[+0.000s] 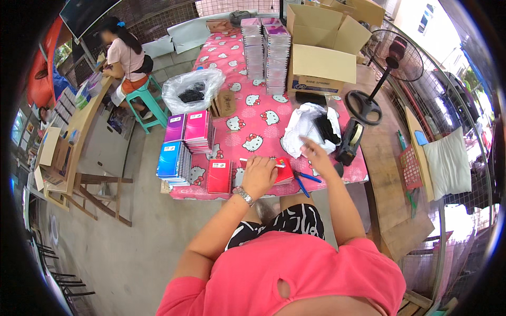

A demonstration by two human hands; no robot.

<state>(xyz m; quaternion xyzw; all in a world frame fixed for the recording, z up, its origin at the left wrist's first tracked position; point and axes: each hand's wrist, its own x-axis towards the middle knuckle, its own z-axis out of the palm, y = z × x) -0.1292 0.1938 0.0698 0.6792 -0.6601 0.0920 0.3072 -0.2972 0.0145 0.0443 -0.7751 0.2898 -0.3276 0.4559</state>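
At the left edge of the pink tabletop (232, 145) stand blue notebooks (169, 159), in front of a clear bag (212, 79) of dark pieces (192, 95). Near the front edge, with open room behind, my left hand (259, 176) rests over a glossy red notebook (285, 171), a white stick (281, 166) under its fingers (gripped or not, I cannot tell), while my right hand (316, 157), fingers loosely apart, hovers near a white bag (298, 124) of black pieces (327, 129).

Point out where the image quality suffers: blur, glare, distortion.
Head view, corners: black, cropped by the fisheye circle; head view, upper right: the pale wall looks washed out by strong light; head view, centre: the right hand looks slightly soft, perhaps from motion, while the left hand appears crisper.
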